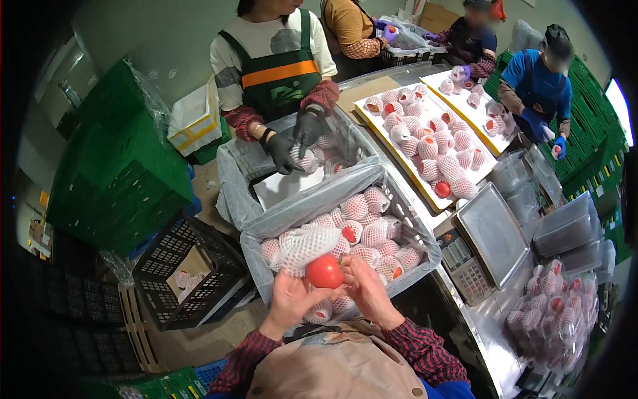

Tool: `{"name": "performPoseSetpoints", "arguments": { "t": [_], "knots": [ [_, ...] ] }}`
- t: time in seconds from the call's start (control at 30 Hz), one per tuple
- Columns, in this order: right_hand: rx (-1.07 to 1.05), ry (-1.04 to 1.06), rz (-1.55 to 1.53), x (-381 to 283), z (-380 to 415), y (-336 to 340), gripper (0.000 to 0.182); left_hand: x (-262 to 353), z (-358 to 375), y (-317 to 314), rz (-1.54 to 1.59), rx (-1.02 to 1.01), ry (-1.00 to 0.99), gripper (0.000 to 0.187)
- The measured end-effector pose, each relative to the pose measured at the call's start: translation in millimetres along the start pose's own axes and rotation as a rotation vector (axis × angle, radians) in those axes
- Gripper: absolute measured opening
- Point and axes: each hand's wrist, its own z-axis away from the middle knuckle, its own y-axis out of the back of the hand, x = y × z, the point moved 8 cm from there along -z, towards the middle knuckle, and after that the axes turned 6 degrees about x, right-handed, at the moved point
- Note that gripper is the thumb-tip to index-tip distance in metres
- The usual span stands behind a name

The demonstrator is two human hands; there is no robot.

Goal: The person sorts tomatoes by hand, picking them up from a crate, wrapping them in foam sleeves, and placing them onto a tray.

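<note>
In front of me is a smooth, round red tomato, bare of wrapping, between my two hands. My left hand grips a white foam net sleeve, which stretches up behind the tomato; its thumb lies along the tomato's underside. The fingers of my right hand are curled against the tomato's right side. Both hands are over a black crate lined with grey plastic film, filled with tomatoes in foam nets.
Opposite, a person's gloved hands handle netted tomatoes in another lined crate. To the right are white trays of netted tomatoes, a scale, clear boxes and packed boxes. A black crate stands low at left. Other people work behind.
</note>
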Motion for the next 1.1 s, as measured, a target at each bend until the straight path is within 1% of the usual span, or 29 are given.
{"name": "performPoseSetpoints", "arguments": {
  "t": [0.03,0.07,0.1,0.13,0.17,0.2,0.23,0.27,0.3,0.37,0.4,0.43,0.5,0.53,0.57,0.63,0.67,0.7,0.73,0.8,0.87,0.93,0.97,1.03,1.07,1.1],
  "knots": [
    [-0.056,-0.069,-0.098,-1.2,7.7,-14.6,0.032,-5.1,3.1,-3.2,0.002,-0.005,0.003,0.069],
    [-0.052,-0.043,-0.111,-1.8,12.0,-17.5,0.036,-10.3,10.0,-0.1,-0.137,0.057,-0.031,0.068],
    [-0.049,-0.040,-0.113,-4.5,13.5,-18.2,0.036,-11.9,13.8,2.8,-0.277,0.117,-0.066,0.067],
    [-0.084,0.061,0.008,-14.8,13.2,-22.4,0.041,-12.1,14.1,1.9,-0.199,0.141,-0.035,0.049],
    [-0.119,0.158,0.130,-25.2,14.2,-27.9,0.046,-8.7,13.0,4.1,-0.199,0.138,-0.034,0.049],
    [-0.068,0.186,0.191,-34.5,16.8,-25.8,0.058,7.6,12.0,16.8,-0.374,0.243,-0.153,0.038],
    [-0.065,0.186,0.189,-37.2,18.4,-25.6,0.058,25.1,11.9,25.3,-0.548,0.348,-0.273,0.030],
    [-0.064,0.274,0.270,-44.9,21.1,-26.7,0.061,41.3,7.0,23.0,-0.626,0.385,-0.311,0.029],
    [-0.064,0.361,0.353,-51.5,24.0,-27.6,0.064,44.5,6.7,25.6,-0.626,0.385,-0.310,0.029],
    [-0.065,0.371,0.389,-48.9,22.6,-21.7,0.065,40.1,3.2,25.4,-0.637,0.286,-0.219,0.029],
    [-0.065,0.381,0.425,-47.7,22.0,-20.2,0.067,33.7,5.6,23.9,-0.631,0.251,-0.085,0.031],
    [-0.065,0.380,0.424,-47.1,22.3,-20.8,0.067,28.8,7.6,23.0,-0.631,0.251,-0.084,0.031],
    [-0.056,0.399,0.442,-47.5,23.4,-22.5,0.068,11.3,9.3,12.6,-0.464,0.163,-0.104,0.037],
    [-0.056,0.399,0.442,-46.8,22.9,-21.3,0.068,6.3,8.9,12.0,-0.427,0.163,-0.087,0.049],
    [-0.059,0.434,0.494,-47.1,22.7,-20.5,0.068,7.2,9.4,11.6,-0.427,0.162,-0.087,0.049],
    [-0.062,0.470,0.549,-45.9,22.0,-18.7,0.069,13.2,11.0,1.9,-0.650,0.097,-0.086,0.059],
    [-0.049,0.516,0.627,-46.0,22.6,-18.6,0.070,19.5,11.3,-2.4,-0.647,0.098,-0.087,0.059],
    [-0.036,0.561,0.704,-46.7,23.8,-19.4,0.072,27.1,11.5,-11.8,-0.797,0.054,-0.123,0.062],
    [-0.038,0.560,0.706,-47.1,24.3,-19.7,0.072,30.0,12.1,-19.1,-0.948,0.009,-0.159,0.065],
    [-0.012,0.769,1.028,-55.6,32.1,-29.7,0.073,24.5,12.4,-21.9,-0.967,-0.004,-0.176,0.064],
    [0.001,0.761,1.075,-50.0,30.5,-27.3,0.074,20.5,14.0,-22.3,-0.986,-0.021,-0.193,0.064],
    [0.024,0.755,1.123,-49.8,29.6,-25.1,0.076,15.4,14.3,-18.6,-0.987,-0.020,-0.164,0.063],
    [0.028,0.743,1.151,-50.3,30.2,-25.3,0.073,12.0,13.7,-17.5,-0.986,-0.024,-0.165,0.063],
    [0.029,0.728,1.179,-57.0,34.6,-29.4,0.071,6.9,12.5,-10.0,-0.651,0.021,-0.145,0.068],
    [0.002,0.557,1.010,-60.5,33.2,-27.7,0.067,4.0,13.0,-7.1,-0.651,0.022,-0.145,0.068],
    [-0.025,0.388,0.839,-58.1,30.9,-23.7,0.064,-4.8,12.9,-0.6,-0.417,0.031,-0.034,0.072]
  ]
}}
